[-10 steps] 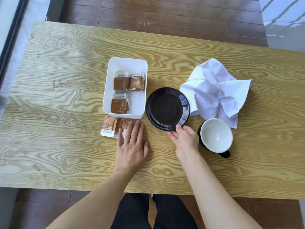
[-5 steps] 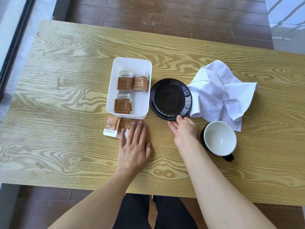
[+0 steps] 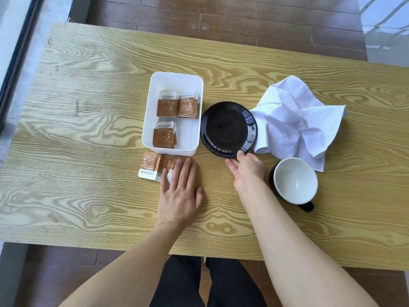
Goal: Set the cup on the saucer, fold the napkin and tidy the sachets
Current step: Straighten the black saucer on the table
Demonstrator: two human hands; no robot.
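Observation:
A black saucer (image 3: 228, 128) lies mid-table, its right edge against a crumpled white napkin (image 3: 294, 120). My right hand (image 3: 246, 169) pinches the saucer's near rim. A black cup (image 3: 294, 181) with a white inside stands upright just right of that hand, handle toward me. A white tray (image 3: 155, 111) left of the saucer holds several brown sachets (image 3: 174, 105). More loose sachets (image 3: 152, 166) lie on the table in front of the tray. My left hand (image 3: 179, 191) rests flat, fingers spread, with its fingertips on those loose sachets.
The wooden table (image 3: 88, 129) has its near edge close to my body. Dark wood floor shows beyond the far edge, and a window frame runs along the left.
The saucer has slid away from me and now sits beside the tray and against the napkin, with my right hand following it. My left hand has stayed on the loose sachets.

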